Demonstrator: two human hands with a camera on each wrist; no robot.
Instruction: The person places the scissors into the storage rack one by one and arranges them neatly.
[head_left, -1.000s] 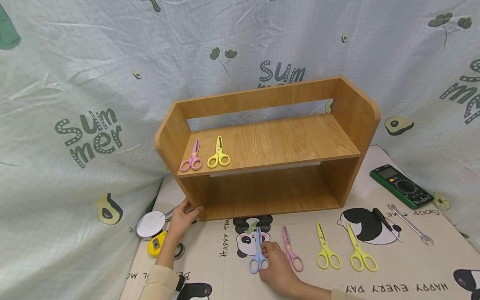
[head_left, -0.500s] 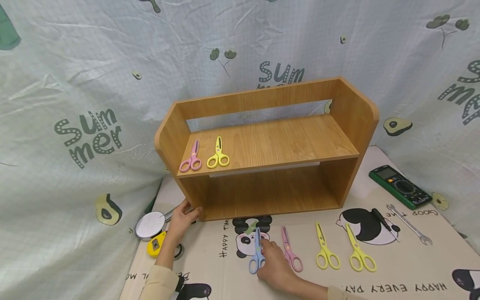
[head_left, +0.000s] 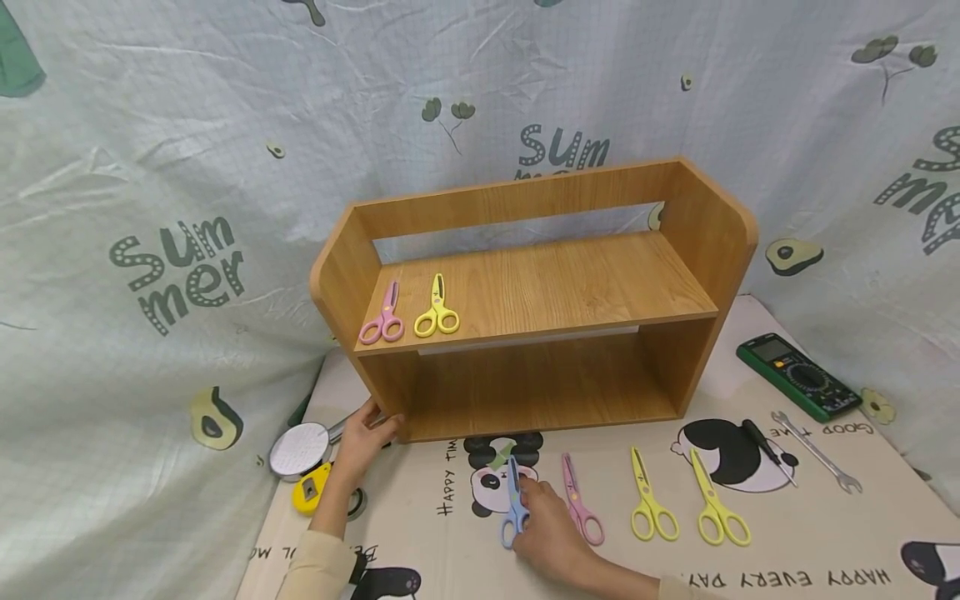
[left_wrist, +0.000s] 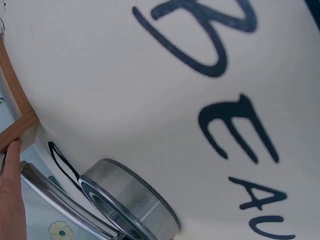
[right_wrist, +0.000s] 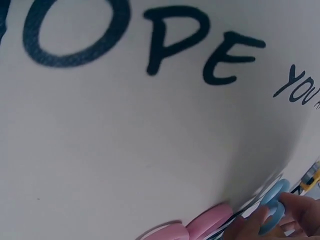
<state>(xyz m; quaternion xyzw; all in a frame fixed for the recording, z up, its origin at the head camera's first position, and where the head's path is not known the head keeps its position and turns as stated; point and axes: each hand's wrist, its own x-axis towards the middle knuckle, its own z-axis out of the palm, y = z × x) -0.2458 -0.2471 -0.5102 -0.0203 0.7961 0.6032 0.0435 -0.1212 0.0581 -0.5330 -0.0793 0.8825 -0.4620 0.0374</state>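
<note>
My right hand (head_left: 551,529) pinches a pair of blue scissors (head_left: 513,492) on the table, its fingers at the handle loops. In the right wrist view those fingers curl by the blue loops, beside pink scissors (right_wrist: 212,220). My left hand (head_left: 363,437) holds the lower left corner of a two-tier wooden shelf (head_left: 525,196), thumb at the front edge. On its upper board lie pink scissors (head_left: 387,317) and yellow scissors (head_left: 437,310), side by side at the left. Right of my right hand are another pink pair (head_left: 573,496) and two yellow pairs, one nearer (head_left: 646,496) and one farther right (head_left: 710,497).
Beside my left forearm lie a round white-faced object with a metal handle (head_left: 300,451), a yellow tape measure (head_left: 311,490) and a roll of tape (head_left: 357,503). At right are a screwdriver (head_left: 761,438), a wrench (head_left: 817,452) and a green multimeter (head_left: 799,377).
My right hand has shifted slightly left and covers more of the blue scissors' handles; the scissors have turned a little. The left hand stays at the shelf corner.
</note>
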